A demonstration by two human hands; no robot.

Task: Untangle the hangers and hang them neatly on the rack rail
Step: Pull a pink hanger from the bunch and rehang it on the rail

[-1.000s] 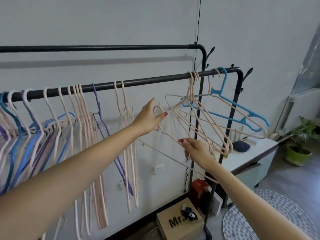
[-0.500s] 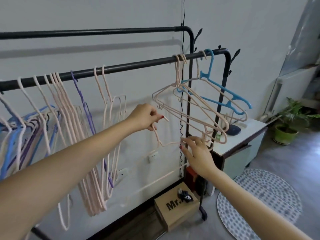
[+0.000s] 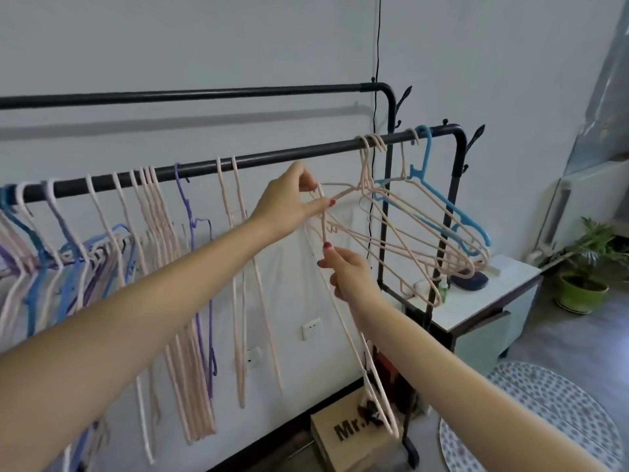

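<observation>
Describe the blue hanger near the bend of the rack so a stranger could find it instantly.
Follow the lower black metal rail rightward to where it bends down. The bright blue plastic hanger hooks on just before that bend, beside a cluster of pale pink hangers. It is the only blue one at this end.

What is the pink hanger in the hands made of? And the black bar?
Pink hanger: probably wire with a matte, grippy coating; it is very thin and dull, not shiny. Black rail: likely painted metal tube, smooth with a faint sheen and a bent corner.
</observation>
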